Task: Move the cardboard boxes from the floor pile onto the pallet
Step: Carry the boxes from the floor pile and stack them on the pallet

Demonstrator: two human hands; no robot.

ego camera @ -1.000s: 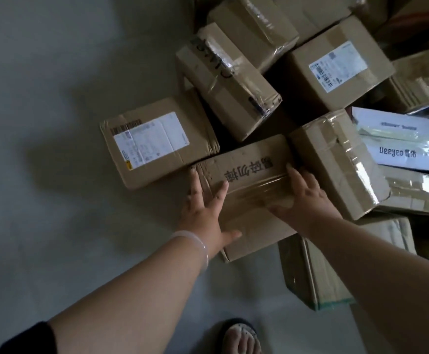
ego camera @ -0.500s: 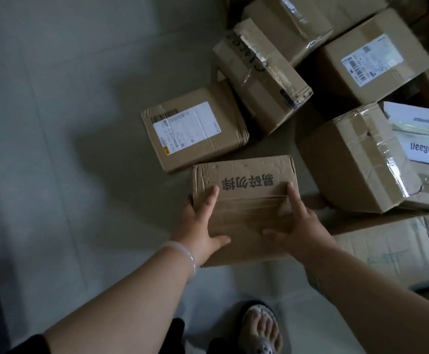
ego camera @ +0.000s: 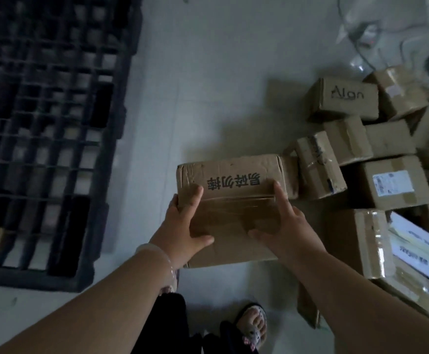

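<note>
A brown cardboard box with printed characters (ego camera: 236, 172) is lifted off the floor between both hands. My left hand (ego camera: 182, 226) grips its left side, thumb on the near face and fingers up the edge. My right hand (ego camera: 285, 226) grips its right side, index finger along the top and thumb spread over the taped face. The black plastic grid pallet (ego camera: 50, 123) lies on the floor to the left, its visible surface bare. The pile of cardboard boxes (ego camera: 382, 154) sits on the floor at the right.
A box marked "Alon" (ego camera: 346, 98) lies at the far end of the pile. A white labelled package (ego camera: 420, 251) rests on boxes at the right edge. Cables and plastic wrap (ego camera: 371, 34) lie at the top right. My sandalled foot (ego camera: 254, 325) stands on the pale floor.
Both hands have lifted the printed box out of the pile and carried it left. The view has swung left, bringing the black pallet into sight.
</note>
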